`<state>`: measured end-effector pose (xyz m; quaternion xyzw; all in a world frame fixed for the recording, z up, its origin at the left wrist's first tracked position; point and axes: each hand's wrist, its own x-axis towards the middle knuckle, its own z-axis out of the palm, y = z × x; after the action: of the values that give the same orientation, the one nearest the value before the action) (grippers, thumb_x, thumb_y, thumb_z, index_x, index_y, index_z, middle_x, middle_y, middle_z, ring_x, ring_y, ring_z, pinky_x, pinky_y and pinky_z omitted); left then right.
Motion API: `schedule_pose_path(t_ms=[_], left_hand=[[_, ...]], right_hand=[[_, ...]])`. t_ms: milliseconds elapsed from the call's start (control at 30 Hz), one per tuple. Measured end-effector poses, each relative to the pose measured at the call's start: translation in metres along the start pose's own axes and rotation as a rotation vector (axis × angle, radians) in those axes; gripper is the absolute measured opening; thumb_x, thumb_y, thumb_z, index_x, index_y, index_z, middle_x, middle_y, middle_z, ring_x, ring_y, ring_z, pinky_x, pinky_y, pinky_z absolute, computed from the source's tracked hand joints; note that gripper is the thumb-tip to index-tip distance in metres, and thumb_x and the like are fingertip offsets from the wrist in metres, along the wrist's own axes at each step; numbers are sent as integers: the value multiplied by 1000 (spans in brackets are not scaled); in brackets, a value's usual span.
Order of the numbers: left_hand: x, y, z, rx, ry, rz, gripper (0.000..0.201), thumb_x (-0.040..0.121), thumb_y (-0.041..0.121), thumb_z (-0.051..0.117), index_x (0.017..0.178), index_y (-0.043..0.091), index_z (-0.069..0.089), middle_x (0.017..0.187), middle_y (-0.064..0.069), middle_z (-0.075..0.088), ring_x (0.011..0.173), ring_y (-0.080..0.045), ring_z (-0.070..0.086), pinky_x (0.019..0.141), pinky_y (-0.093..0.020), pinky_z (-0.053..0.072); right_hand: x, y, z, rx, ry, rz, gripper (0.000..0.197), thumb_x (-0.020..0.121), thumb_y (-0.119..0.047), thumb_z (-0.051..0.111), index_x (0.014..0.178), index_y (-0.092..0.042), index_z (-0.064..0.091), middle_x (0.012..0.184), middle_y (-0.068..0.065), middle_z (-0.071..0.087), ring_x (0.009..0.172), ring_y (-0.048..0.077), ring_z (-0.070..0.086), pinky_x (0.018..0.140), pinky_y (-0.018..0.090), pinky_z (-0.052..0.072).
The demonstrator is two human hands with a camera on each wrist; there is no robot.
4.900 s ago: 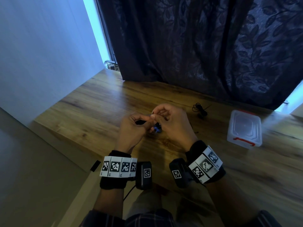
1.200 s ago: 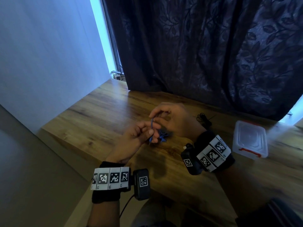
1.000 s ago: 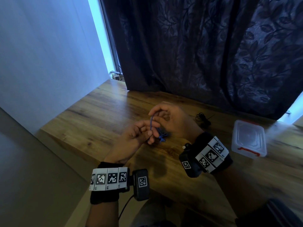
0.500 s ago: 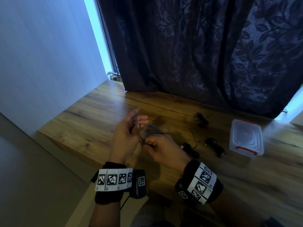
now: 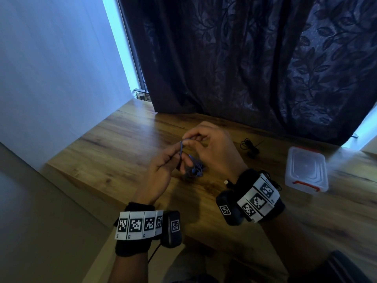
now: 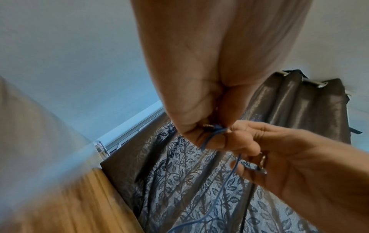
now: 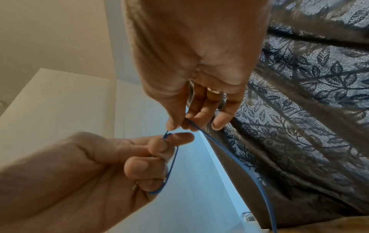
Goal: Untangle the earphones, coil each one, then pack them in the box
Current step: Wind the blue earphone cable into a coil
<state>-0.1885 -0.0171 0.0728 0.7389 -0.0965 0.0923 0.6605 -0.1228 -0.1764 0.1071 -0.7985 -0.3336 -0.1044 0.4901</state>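
**Winding the blue cord between two pinches**

Pinching the blue earphone cord [image 5: 180, 149] from both sides, the two hands meet above the worktop [image 5: 114, 152]. The left hand [image 5: 161, 170] has its fingers [image 7: 159, 145] curled on the plug end, where a short loop runs down past them; the right hand [image 5: 212, 152] grips the same cord between thumb and forefinger just above. From there the cord's long run drops away under the right palm to a loose blue tangle [image 5: 195, 170] on the wood, so the slack lies on the right hand's side.

Only the left wrist view shows the metal plug tip [image 6: 207, 125]; only the head view shows the lidded box [image 5: 306, 170] well off to the right and what seems to be a black earphone bundle [image 5: 250, 147] near the curtain.
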Motion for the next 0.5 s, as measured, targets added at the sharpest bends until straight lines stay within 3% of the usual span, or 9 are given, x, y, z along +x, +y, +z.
schedule_pose_path(t_ms=[133, 233, 367, 500], left_hand=[[0, 9, -1, -10, -35, 35, 31, 100, 10, 40, 124, -2, 57, 81, -8, 62, 69, -19, 53, 72, -21, 47], [-1, 10, -1, -8, -37, 27, 33, 101, 1, 43, 132, 0, 54, 77, -5, 63, 66, -16, 56, 70, -21, 49], [-1, 9, -1, -31, -13, -20, 32, 99, -7, 43, 127, -2, 56, 74, 0, 68, 63, -10, 61, 66, -20, 50], [-3, 10, -1, -66, -4, -34, 31, 97, -10, 44, 125, -4, 57, 86, -5, 74, 76, -15, 70, 70, -24, 56]], right_hand=[[4, 2, -1, 51, -11, -17, 5, 90, -7, 71, 94, -9, 73, 95, 4, 64, 87, 9, 63, 78, 14, 49], [7, 4, -2, 106, -54, -37, 5, 92, -2, 68, 95, -3, 71, 97, 8, 65, 87, 9, 67, 78, 13, 51], [12, 6, -4, 215, -129, 31, 7, 93, 0, 65, 99, 0, 70, 92, 9, 72, 80, 6, 73, 76, 20, 57], [10, 13, 1, 319, -153, 91, 11, 96, -1, 62, 104, 0, 70, 94, 12, 74, 81, 6, 72, 76, 21, 57]])
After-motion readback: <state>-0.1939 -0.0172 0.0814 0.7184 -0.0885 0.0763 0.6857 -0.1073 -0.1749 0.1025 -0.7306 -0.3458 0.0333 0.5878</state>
